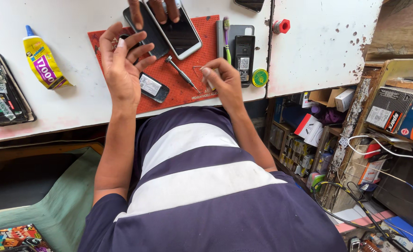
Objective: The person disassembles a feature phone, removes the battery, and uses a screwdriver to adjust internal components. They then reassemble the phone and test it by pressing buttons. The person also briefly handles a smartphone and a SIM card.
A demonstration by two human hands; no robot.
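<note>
Striped shirt nearest; right hand (222, 77) pinches thin tweezers (199, 69) on far red mat (201, 37), left hand (122, 63) spread empty above small phone part (152, 87): tweezers look light, springy, slippery, so grip mid-shank.

A scuffed white worktable (309, 42) carries a red repair mat (178, 88) at centre. A yellow glue tube (43, 60) and an opened phone (1, 93) lie to the left. To the right sit a red cap (281, 26), a green-and-yellow tape roll (260, 77) and a black keypad phone (244, 58).
</note>
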